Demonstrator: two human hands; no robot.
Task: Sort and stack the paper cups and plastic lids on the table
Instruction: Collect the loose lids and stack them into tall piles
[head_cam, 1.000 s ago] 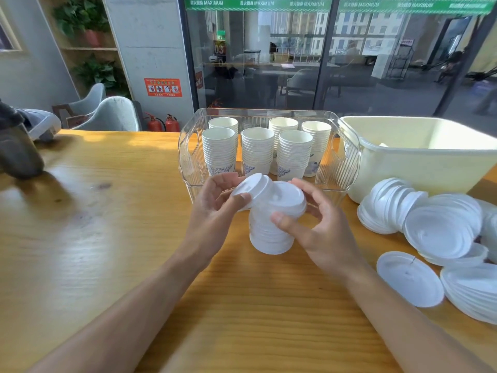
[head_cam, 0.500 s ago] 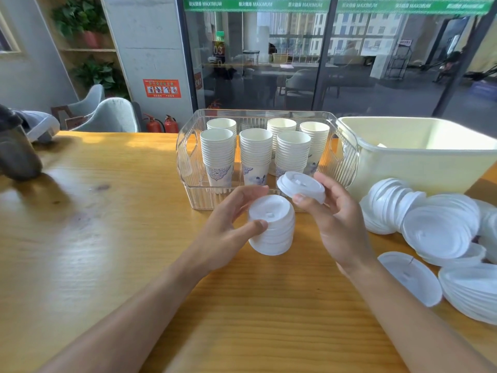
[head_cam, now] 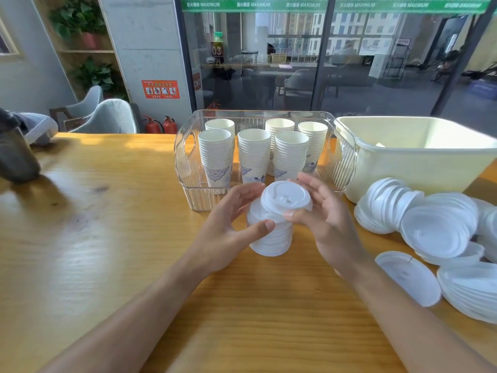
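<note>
A short stack of white plastic lids (head_cam: pixel 270 238) stands on the wooden table (head_cam: pixel 107 224) in front of me. My left hand (head_cam: pixel 228 227) grips the stack from the left, thumb across its front. My right hand (head_cam: pixel 325 219) pinches a single white lid (head_cam: pixel 286 196), tilted, right over the top of the stack. Several stacks of white paper cups (head_cam: pixel 255 152) with blue patterns stand upright in a clear plastic bin (head_cam: pixel 188 168) just behind my hands.
Loose and fanned white lids (head_cam: pixel 435 230) lie in heaps on the table's right side, one flat lid (head_cam: pixel 407 277) near my right forearm. A pale yellow tub (head_cam: pixel 419 157) stands at the back right. A dark object (head_cam: pixel 16 157) sits at the far left.
My right hand has carried the single lid from beside the stack to just over its top. My left hand still grips the stack.
</note>
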